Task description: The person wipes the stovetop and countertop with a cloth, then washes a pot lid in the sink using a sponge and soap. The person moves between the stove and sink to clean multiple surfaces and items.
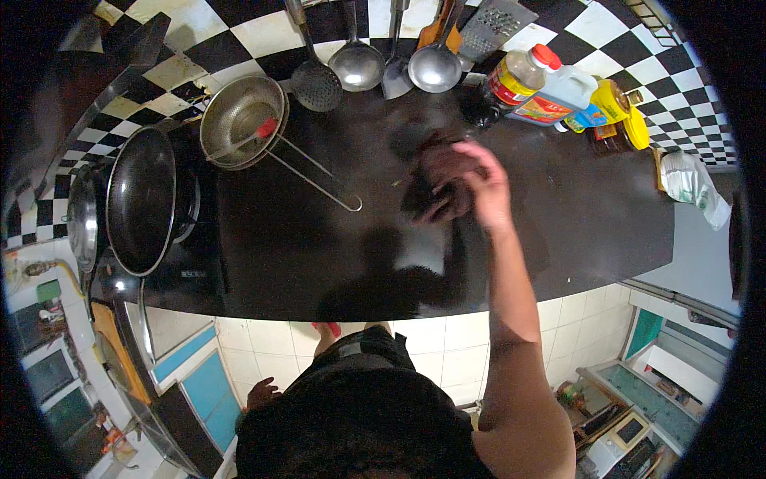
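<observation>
On the dark countertop (574,209), my right hand (488,179) grips the edge of a bunched dark cloth (446,173). The cloth lies crumpled under and left of my fingers, and both are blurred. Down beside my body at the lower left hangs my left hand (262,393), in shadow, with fingers apart and no object seen in it. A tiny greenish scrap (395,183) lies left of the cloth. Behind my right hand stands a bottle of dark liquid with a red cap (508,84).
Stacked metal strainers (242,117) with a red-headed brush (266,127) project long handles over the counter. A black wok (142,200) sits at left on the stove. Ladles (357,66) hang along the tiled wall. At right are a jug (553,99), a yellow bottle (604,105) and plastic bags (688,179).
</observation>
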The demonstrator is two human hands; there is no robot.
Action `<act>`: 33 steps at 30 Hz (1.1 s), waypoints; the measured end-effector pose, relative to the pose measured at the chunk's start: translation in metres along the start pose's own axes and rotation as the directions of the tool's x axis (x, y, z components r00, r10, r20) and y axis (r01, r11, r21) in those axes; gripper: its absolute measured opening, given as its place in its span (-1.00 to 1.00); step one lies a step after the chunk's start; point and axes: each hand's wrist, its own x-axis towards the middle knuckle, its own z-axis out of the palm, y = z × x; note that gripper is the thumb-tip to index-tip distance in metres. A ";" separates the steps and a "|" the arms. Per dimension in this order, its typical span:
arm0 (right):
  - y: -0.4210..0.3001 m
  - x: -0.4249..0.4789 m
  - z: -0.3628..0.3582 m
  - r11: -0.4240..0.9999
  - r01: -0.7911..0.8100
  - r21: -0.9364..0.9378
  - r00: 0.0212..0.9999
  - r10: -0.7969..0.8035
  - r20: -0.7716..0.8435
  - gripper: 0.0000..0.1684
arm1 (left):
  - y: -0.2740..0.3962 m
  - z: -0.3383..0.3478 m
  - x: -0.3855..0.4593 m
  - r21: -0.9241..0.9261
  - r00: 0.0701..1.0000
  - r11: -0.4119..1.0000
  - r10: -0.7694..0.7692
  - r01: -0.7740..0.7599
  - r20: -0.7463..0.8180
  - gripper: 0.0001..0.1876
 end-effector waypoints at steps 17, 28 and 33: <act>0.065 0.006 0.052 0.507 0.271 -0.818 0.959 -0.220 0.180 -0.34 | 0.005 0.041 -0.025 -0.046 0.982 0.999 -0.022 0.014 -0.185 -0.42; 0.104 0.112 0.143 0.524 0.470 -0.710 0.882 -0.238 0.408 -0.44 | -0.173 -0.034 -0.052 -0.196 0.983 0.980 -0.066 0.031 -0.172 -0.48; 0.088 0.090 0.198 0.441 0.682 -0.583 0.709 -0.206 0.674 -0.48 | 0.036 0.065 -0.029 -0.254 0.982 0.966 -0.092 0.048 -0.167 -0.55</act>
